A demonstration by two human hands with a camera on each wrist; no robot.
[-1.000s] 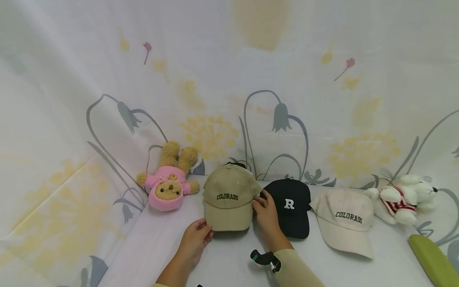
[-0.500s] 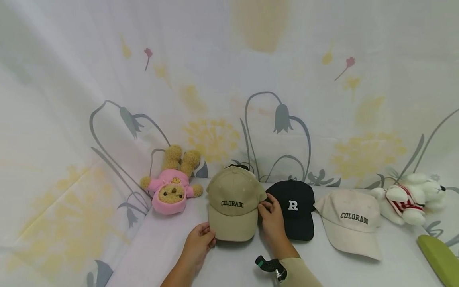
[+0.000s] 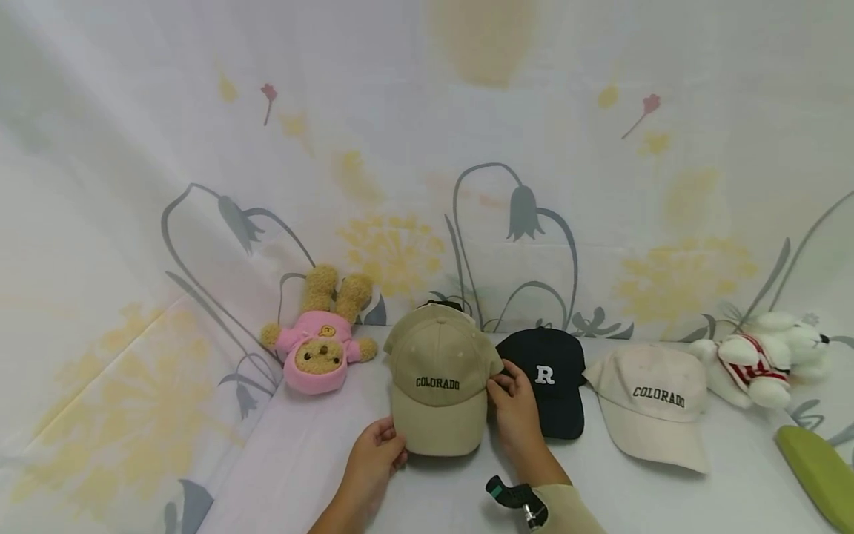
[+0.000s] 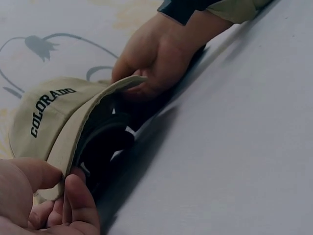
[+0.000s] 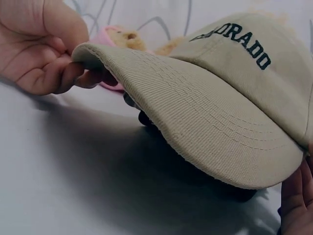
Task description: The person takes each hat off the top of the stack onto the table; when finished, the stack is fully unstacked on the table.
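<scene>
A flower-printed curtain [image 3: 400, 111] backs the white table [image 3: 280, 475]. Just left of the black cap [image 3: 554, 393], the tan cap [image 3: 439, 397] is pinched at its brim [image 3: 439, 430] by the left hand [image 3: 375, 456] and at the side nearer that landmark by the right hand [image 3: 519, 411]. The step looks like adjusting its position; next calls for even, two-handed control.

Soft, even light in here on the floral backdrop [image 3: 400, 111] — dimmer in both wrist views, a fuzzy-edged shadow under the tan cap [image 5: 210, 107], the plush toy [image 5: 124, 39] behind slightly blurred.
</scene>
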